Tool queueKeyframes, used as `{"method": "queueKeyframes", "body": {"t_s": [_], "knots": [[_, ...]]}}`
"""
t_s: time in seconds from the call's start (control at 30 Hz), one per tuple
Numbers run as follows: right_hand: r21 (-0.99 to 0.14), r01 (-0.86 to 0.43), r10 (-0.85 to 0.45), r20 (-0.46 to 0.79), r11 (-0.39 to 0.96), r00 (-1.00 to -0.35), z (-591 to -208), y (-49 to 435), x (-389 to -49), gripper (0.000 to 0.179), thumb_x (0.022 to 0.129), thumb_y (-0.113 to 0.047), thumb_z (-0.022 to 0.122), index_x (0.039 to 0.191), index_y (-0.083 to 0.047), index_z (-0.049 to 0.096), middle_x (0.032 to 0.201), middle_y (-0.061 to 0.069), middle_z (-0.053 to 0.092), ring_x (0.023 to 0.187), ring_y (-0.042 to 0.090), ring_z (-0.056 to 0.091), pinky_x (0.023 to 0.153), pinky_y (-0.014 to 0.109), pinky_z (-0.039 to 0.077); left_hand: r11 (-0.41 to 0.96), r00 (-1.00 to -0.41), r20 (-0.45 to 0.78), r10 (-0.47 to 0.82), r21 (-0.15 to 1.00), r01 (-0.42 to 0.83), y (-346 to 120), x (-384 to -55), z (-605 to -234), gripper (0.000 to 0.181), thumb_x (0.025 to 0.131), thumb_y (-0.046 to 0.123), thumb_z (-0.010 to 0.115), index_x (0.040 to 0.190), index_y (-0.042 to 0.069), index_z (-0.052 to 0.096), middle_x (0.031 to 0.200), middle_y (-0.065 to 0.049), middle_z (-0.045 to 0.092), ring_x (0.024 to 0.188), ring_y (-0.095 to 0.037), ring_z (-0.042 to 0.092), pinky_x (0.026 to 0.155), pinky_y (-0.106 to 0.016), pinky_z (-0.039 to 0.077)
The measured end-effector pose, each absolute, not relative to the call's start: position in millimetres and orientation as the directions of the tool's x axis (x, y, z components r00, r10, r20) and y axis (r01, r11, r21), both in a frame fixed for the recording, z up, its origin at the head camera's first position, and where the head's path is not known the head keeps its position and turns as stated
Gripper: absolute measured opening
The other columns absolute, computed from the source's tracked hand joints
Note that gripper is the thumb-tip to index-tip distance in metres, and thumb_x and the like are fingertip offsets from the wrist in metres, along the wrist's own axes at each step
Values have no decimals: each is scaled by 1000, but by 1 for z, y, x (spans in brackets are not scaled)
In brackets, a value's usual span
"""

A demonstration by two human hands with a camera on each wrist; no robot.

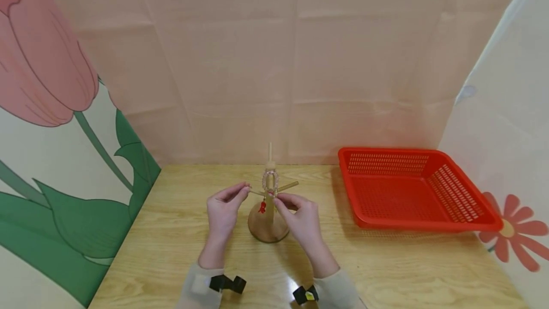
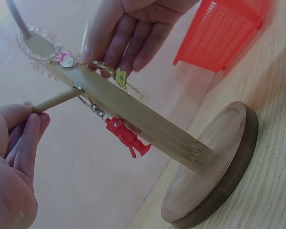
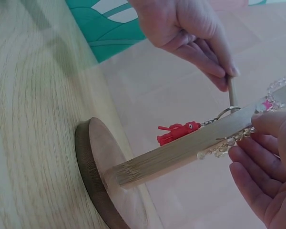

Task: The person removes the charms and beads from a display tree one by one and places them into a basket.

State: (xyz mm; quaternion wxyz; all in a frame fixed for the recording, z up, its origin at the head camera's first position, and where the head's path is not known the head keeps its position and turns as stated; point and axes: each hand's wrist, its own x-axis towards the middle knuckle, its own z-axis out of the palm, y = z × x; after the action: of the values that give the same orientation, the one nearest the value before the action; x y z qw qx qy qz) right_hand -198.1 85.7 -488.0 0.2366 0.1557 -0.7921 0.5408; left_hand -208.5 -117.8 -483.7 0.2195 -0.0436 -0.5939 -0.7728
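Two hands meet at a wooden stand, one on either side of its upright post. The left hand has thumb and forefinger pinched together on the outer end of a wooden peg, leaving a short bare length between fingertips and post. On that length, close against the post, a metal ring loops around the peg and carries a red figure keychain; the figure hangs below the peg, apart from the left fingers. The right hand holds a beaded bracelet with a yellow charm between thumb and forefinger right beside the post, its other fingers loosely bent and the charm end dangling past them. A pink beaded bracelet hangs around the upper part of the stand, just above the right thumb. Past the right fingers, a second peg juts out and narrows the room there. Farther right, a stretch of tabletop separates the hand from a red basket. Behind the stand, the table's back edge meets a hanging cloth, well beyond the fingertips; to the left, open wood runs toward the tulip-printed panel.
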Motion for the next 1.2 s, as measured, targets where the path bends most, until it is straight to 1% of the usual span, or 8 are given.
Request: {"method": "queueKeyframes", "body": {"t_s": [0.17,0.33,0.4,0.5,0.73,0.83,1.0,1.2], "knots": [[-782,-505,16,548,366,-836,-487,85,-198,9,91,-8,87,100,-7,85,94,2,82,80,16,78,72,42,68,-213,-901,325,-286,896,390,-117,-208,-483,19,88,-11,82,107,-14,77,99,-14,81,90,-22,80,83,-36,67],[-776,-512,21,557,367,-830,-485,85,-196,9,92,-10,87,100,-7,85,94,2,82,80,17,78,71,42,68,-227,-901,321,-291,892,391,-116,-208,-484,19,90,-14,80,107,-18,75,97,-13,81,87,-14,79,81,-33,67],[-774,-515,23,561,369,-827,-485,85,-196,9,92,-10,87,100,-7,85,95,2,82,80,17,78,71,41,68,-227,-902,320,-291,892,390,-116,-209,-484,20,89,-14,80,108,-19,74,97,-14,81,87,-14,79,81,-33,67],[-769,-521,28,570,369,-821,-485,85,-197,9,91,-10,87,100,-7,85,95,2,82,80,17,78,71,38,68,-223,-901,323,-289,893,391,-116,-208,-483,22,88,-12,82,108,-18,75,98,-14,81,87,-15,79,81,-34,67],[-768,-518,31,569,377,-821,-483,85,-197,8,90,-10,88,98,-9,85,93,0,82,79,15,78,70,37,68,-218,-903,316,-290,897,384,-117,-209,-483,21,90,-15,79,109,-21,73,99,-17,81,85,-11,78,81,-32,67],[-763,-523,32,576,381,-817,-483,85,-197,8,90,-9,88,98,-8,85,93,1,82,79,15,78,70,39,68,-217,-904,314,-292,898,382,-117,-208,-482,19,89,-16,79,108,-18,75,99,-18,80,86,-12,79,81,-32,67],[-758,-532,37,586,378,-809,-483,85,-197,8,90,-8,89,97,-8,85,92,1,82,78,15,78,69,43,68,-218,-906,311,-288,900,379,-117,-207,-480,18,89,-16,79,107,-13,78,100,-18,80,89,-17,80,82,-34,67],[-749,-543,32,597,380,-801,-484,85,-197,8,90,-8,88,97,-8,85,92,1,82,78,15,78,69,39,68,-222,-907,309,-286,899,377,-117,-207,-480,18,89,-15,80,107,-13,78,100,-17,81,89,-18,80,82,-34,67]]}}
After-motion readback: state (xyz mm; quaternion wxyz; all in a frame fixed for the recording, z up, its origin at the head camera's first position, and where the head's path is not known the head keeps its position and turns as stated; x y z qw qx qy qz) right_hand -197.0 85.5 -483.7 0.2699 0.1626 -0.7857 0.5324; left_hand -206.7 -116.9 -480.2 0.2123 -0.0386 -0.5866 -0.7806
